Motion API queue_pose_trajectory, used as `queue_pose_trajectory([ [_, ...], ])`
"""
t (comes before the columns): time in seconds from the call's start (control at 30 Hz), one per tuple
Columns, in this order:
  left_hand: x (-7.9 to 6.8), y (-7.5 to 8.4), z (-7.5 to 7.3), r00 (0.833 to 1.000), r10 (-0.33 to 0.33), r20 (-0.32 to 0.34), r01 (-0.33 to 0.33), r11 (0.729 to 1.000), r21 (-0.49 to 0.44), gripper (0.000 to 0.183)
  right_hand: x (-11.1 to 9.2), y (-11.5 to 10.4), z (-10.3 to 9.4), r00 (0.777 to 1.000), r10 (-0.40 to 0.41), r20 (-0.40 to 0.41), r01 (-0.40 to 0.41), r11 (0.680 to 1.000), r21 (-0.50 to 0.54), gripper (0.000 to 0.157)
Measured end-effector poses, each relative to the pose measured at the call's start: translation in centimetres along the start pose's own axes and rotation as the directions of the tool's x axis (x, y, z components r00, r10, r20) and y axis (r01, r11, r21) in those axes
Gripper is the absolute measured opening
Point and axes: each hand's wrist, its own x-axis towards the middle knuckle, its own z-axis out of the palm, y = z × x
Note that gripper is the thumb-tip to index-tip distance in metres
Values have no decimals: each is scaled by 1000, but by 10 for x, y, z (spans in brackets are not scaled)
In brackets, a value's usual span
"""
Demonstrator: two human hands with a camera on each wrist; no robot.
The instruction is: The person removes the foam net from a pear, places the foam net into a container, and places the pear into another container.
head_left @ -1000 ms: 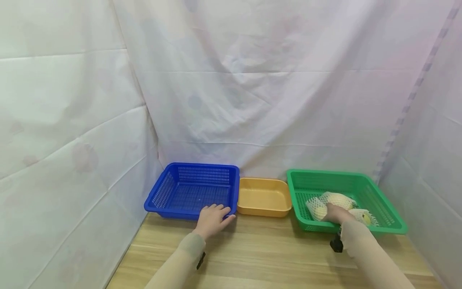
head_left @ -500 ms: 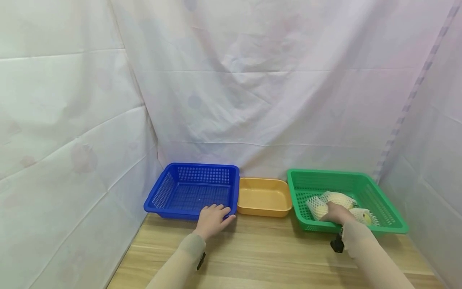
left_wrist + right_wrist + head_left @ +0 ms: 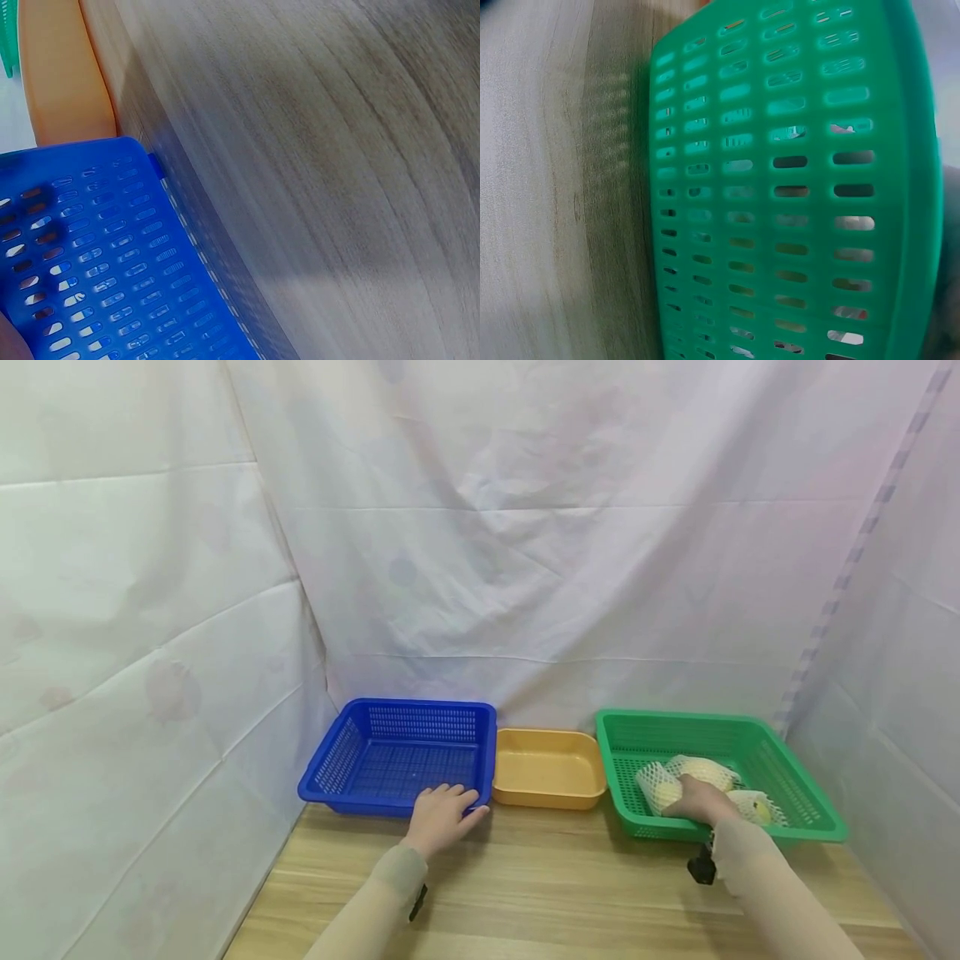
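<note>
Pale cloth (image 3: 525,527) hangs behind a wood-grain desk (image 3: 562,885); the left hand (image 3: 441,821) rests on the near rim of a blue basket (image 3: 416,767), fingers relaxed and thumb apart; to that hand's right sits an orange tray (image 3: 547,772); the right hand (image 3: 702,802) is inside a green basket (image 3: 675,737), a netted pale fruit (image 3: 662,792) on its thumb side, a second fruit (image 3: 705,772) just beyond, a third fruit (image 3: 759,811) to its right; its fingertips are hidden, so I cannot tell whether it pinches any.
</note>
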Motion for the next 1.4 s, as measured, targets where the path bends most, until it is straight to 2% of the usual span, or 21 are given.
queue_pose_trajectory([
  [0.53,0,1,-1,1000,-4,2,4,1000,0,41,2,-2,-3,999,-20,-33,20,1000,-1,95],
  [0.8,0,1,-1,1000,4,-28,-4,1000,3,36,0,-6,-6,999,-18,-37,18,1000,7,94],
  [1.07,-1,2,-2,1000,-17,25,18,1000,-13,42,1,-4,-6,998,-18,-57,18,1000,5,94],
  [1.4,1,1,-2,1000,-16,17,17,999,-32,37,4,1,-8,997,-25,-77,24,1000,-13,97],
])
